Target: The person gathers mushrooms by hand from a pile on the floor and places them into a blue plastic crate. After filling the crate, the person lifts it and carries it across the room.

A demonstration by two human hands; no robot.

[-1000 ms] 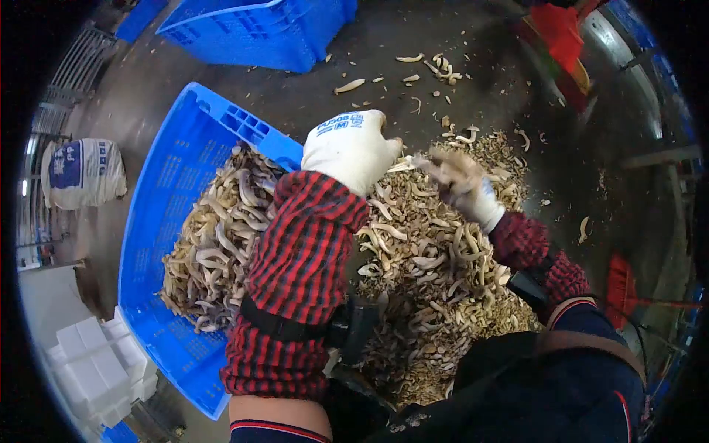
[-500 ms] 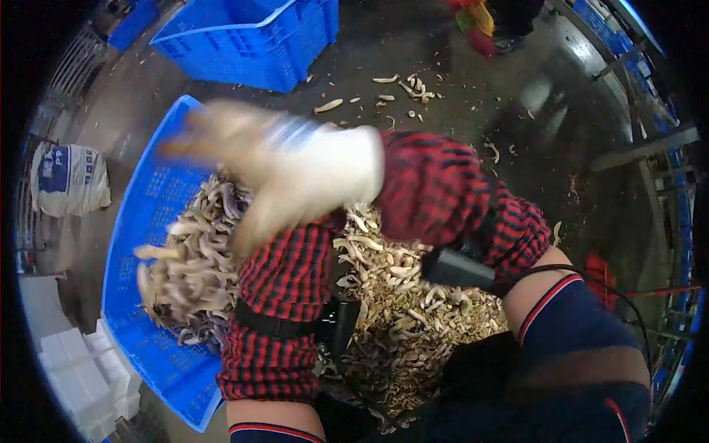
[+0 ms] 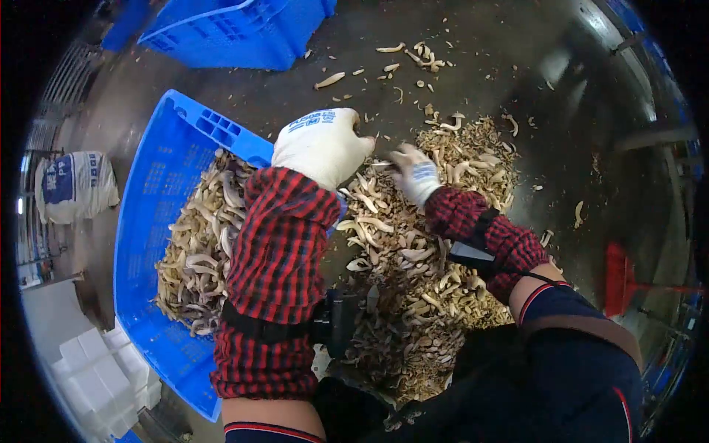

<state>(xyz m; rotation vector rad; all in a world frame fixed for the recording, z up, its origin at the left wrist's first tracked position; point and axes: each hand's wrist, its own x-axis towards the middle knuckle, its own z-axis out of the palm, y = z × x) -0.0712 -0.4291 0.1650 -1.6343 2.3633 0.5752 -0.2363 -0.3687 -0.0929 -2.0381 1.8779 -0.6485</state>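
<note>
Both my hands wear white knit gloves, with red-and-black checked sleeves over the forearms. My left hand (image 3: 323,150) is at the right rim of a blue crate (image 3: 144,214), its fingers curled downward and the tips hidden; whatever they hold is out of sight. My right hand (image 3: 416,173) reaches leftward over a heap of mushrooms (image 3: 425,255) on the floor. Its fingers are somewhat apart, with a pale mushroom stem (image 3: 382,163) at the fingertips. Inside the crate lies a pile of long-stemmed mushrooms (image 3: 199,258).
Another blue crate (image 3: 236,37) stands at the back. Loose mushrooms (image 3: 425,55) are scattered over the wet floor. At left are a white sack (image 3: 77,186) and white foam boxes (image 3: 92,376). A red dustpan-like tool (image 3: 617,280) is at right.
My hands have swung from over the crate to the right, toward the heap. The mushrooms blurred in motion at the crate now lie still in it.
</note>
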